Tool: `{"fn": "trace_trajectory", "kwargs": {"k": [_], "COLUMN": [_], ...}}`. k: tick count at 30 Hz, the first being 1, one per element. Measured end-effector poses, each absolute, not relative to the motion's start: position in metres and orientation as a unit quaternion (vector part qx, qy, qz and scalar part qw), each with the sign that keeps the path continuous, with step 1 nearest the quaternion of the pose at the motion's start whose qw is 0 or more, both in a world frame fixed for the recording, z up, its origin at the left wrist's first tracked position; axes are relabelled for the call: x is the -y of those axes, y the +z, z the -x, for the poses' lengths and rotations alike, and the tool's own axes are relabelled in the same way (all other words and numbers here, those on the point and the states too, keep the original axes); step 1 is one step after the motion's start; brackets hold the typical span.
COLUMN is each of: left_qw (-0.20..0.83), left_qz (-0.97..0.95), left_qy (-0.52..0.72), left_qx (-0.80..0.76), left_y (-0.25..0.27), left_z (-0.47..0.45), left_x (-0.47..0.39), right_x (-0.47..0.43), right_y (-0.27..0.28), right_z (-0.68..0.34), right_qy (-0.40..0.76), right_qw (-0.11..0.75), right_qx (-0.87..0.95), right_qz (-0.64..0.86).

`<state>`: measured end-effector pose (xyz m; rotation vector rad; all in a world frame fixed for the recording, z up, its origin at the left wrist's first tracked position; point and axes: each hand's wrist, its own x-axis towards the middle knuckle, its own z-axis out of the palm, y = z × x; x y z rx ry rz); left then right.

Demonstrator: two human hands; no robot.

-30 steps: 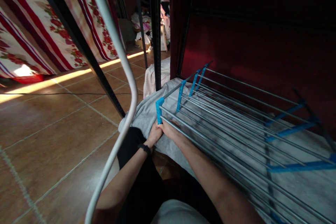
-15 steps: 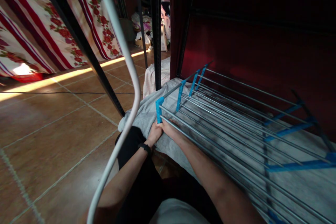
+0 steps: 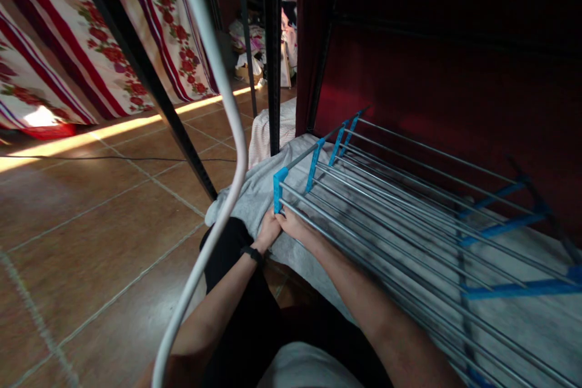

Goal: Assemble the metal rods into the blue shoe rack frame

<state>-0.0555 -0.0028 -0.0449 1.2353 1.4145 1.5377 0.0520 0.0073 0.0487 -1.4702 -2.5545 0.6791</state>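
A rack of thin metal rods with blue plastic connectors point(image 3: 279, 191) lies across a grey blanket point(image 3: 291, 160). My left hand point(image 3: 270, 227), with a dark band on its wrist, is closed at the lower end of the nearest connector. Right beside it, my right hand point(image 3: 291, 223) grips the same corner, close under the lowest rods. The two hands touch, and most of their fingertips are hidden. The metal rods point(image 3: 386, 194) run off to the right, where more blue connectors point(image 3: 504, 227) look blurred.
A white curved tube point(image 3: 234, 127) crosses close in front on the left. Black metal posts point(image 3: 273, 60) rise beyond the blanket. A dark red panel point(image 3: 409, 85) stands behind the rack. Tiled floor point(image 3: 113, 224) and a flowered striped curtain point(image 3: 104, 30) lie to the left.
The rack and both hands appear slightly further right in the picture, along with the whole scene. The hands keep their hold on the same corner.
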Motion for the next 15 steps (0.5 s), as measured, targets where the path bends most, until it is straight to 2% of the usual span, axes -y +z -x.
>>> {"fn": "trace_trajectory", "kwargs": {"k": [15], "left_qw": [0.355], "left_qz": [-0.463], "left_qy": [0.617], "left_qx": [-0.528], "left_y": [-0.0398], "left_z": [0.0518], "left_x": [0.0093], "right_x": [-0.0027], "right_y": [0.058], "right_z": [-0.0503], "right_qy": [0.211], "right_qw": [0.03], "right_qx": [0.853], "right_qz": [0.476]}}
